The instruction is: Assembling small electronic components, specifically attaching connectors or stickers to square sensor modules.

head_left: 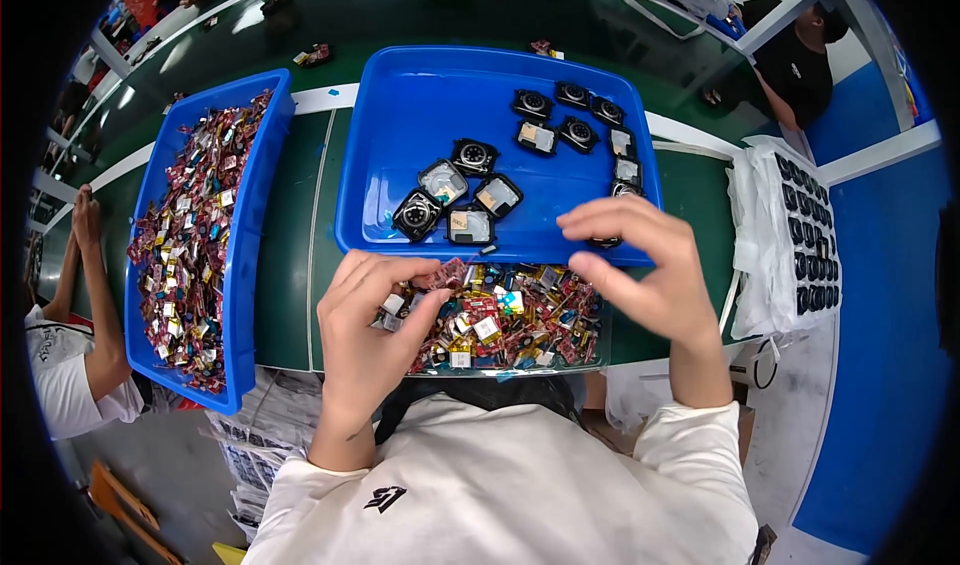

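My left hand is over the left side of a heap of small electronic assemblies, red boards with white, yellow and blue parts. Its thumb and forefinger pinch a small red circuit board. My right hand hovers at the front right of a blue tray, thumb and fingers apart with nothing between them. Inside that tray lie several black watch cases; some show round sensor backs, others are open frames with pale insides. One case by my right fingers is partly hidden.
A second blue tray, full of similar assemblies, stands on the left. On the right is a white-wrapped stack with rows of black cases. A green conveyor runs behind. Other people sit at left and far right.
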A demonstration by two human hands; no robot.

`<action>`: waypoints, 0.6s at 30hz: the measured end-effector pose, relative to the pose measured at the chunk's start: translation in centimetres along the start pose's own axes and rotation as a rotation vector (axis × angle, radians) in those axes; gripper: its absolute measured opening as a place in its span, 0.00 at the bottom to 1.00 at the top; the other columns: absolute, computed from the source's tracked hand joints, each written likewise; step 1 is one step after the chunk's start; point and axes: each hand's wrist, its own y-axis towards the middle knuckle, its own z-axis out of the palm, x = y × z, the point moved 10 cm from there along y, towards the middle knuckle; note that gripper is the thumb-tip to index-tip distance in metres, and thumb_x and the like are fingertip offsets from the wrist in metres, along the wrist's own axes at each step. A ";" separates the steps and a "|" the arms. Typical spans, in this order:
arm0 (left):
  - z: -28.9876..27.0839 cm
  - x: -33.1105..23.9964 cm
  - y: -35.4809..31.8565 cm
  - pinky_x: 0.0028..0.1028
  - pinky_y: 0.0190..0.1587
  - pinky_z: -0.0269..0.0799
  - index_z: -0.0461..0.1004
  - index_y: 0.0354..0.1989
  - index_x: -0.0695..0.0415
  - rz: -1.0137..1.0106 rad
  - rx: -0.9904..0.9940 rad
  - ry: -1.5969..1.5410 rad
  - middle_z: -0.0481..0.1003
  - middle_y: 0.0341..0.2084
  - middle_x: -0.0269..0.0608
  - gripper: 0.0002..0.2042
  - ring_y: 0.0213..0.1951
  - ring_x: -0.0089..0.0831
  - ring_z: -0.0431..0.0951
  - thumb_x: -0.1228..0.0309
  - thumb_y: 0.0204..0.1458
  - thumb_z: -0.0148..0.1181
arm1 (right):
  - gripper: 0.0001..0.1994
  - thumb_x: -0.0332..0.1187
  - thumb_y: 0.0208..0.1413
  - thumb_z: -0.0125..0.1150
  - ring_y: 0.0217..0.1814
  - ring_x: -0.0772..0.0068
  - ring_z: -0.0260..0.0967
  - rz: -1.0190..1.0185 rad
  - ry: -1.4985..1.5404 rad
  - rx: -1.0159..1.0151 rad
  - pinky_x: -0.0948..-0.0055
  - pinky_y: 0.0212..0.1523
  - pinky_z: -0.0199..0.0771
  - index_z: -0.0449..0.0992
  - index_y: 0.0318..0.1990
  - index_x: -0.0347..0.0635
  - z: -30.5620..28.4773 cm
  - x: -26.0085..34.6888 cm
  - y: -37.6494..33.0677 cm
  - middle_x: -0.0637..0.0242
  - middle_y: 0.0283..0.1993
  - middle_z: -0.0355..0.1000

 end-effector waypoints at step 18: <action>2.5 -1.9 -0.7 0.27 0.38 0.68 0.79 0.31 0.62 0.062 0.194 -0.220 0.80 0.29 0.41 0.06 0.33 0.31 0.75 0.82 0.44 0.63 | 0.06 0.22 0.42 0.68 0.26 0.69 0.68 -0.055 0.163 -0.210 0.74 0.27 0.65 0.79 0.31 0.37 4.2 2.1 -3.2 0.63 0.26 0.74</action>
